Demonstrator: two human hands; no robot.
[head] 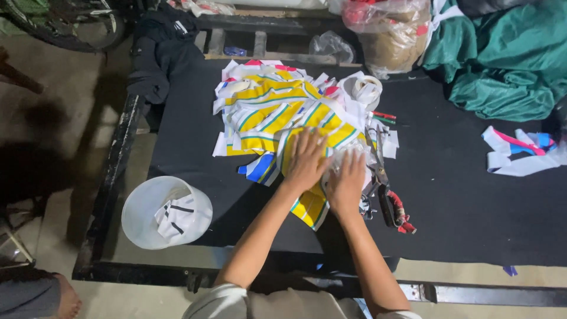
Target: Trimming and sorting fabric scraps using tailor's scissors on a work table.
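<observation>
A pile of cut fabric pieces (277, 109), yellow with white, teal and blue stripes, lies on a black cloth-covered table (460, 195). My left hand (307, 160) lies flat on the near part of the pile, fingers spread. Beside it, my right hand (346, 182) presses palm-down on a whitish piece at the pile's right edge. Neither hand grips anything that I can see. Large scissors (387, 189) with red-wrapped handles lie just right of my right hand.
A white plastic bucket (166, 211) with fabric scraps stands at the table's near left corner. A roll of white tape (367, 88) sits behind the pile. Green cloth (508, 59) is heaped at the back right, white and pink strips (520, 153) at the right edge.
</observation>
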